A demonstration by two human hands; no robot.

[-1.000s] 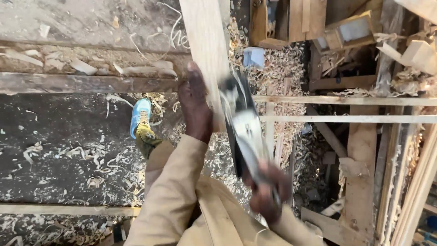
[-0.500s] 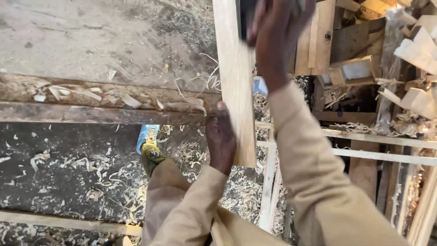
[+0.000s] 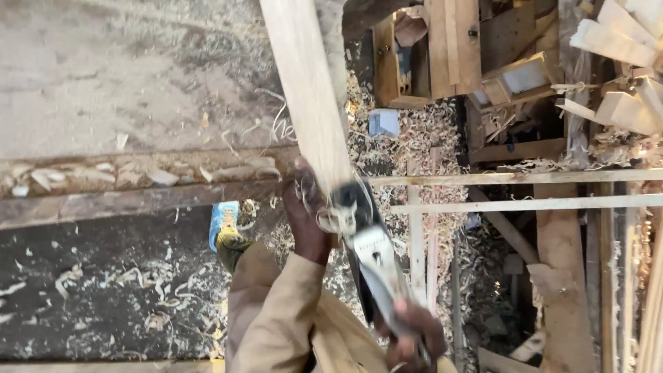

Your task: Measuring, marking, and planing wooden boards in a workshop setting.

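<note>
Seemingly right hand (image 3: pixel 413 333) grips hand plane (image 3: pixel 369 255) on plank (image 3: pixel 307 97).

One plank (image 3: pixel 304 90), one hand plane (image 3: pixel 369 255), two hands, one shoe (image 3: pixel 222 224).

Head view: the left hand (image 3: pixel 307 217) grips the edge of a long pale wooden board (image 3: pixel 307 90) while the right hand (image 3: pixel 412 335) holds a grey metal hand plane (image 3: pixel 369 259) resting on it, above a shavings-strewn floor (image 3: pixel 138 297).
</note>
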